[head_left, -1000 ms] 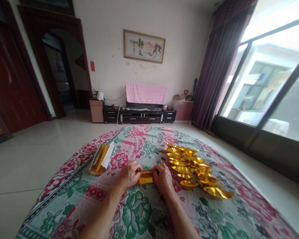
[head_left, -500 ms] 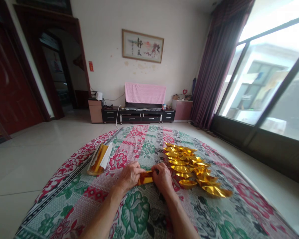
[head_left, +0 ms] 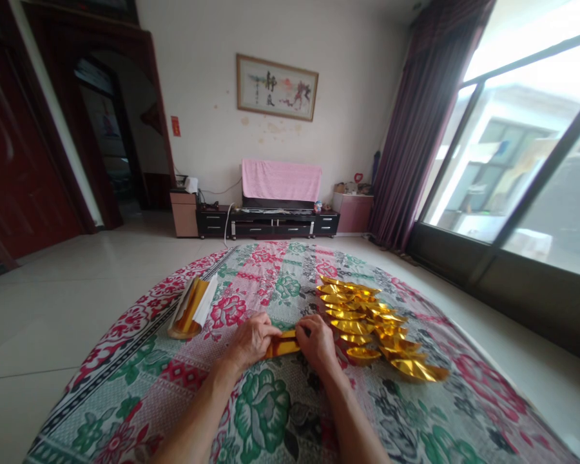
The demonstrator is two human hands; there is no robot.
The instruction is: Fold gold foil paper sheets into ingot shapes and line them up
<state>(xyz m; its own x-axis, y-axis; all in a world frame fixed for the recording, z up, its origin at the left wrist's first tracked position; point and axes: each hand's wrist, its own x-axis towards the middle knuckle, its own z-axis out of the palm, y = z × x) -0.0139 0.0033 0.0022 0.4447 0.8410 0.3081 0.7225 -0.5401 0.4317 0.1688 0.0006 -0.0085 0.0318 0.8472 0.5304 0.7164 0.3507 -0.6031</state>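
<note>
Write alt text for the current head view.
Two bare hands, left and right, hold a gold foil piece between them over a floral cloth. Folded gold foil shapes lie to the right; a partly curled stack of gold and white sheets lies to the left.

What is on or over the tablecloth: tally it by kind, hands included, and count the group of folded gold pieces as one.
Hands, left hand and right hand: 2
Gold strip: 1
Bundle of gold and white sheets: 1
Group of folded gold pieces, too overlapped to count singly: 1
Total: 5
</note>
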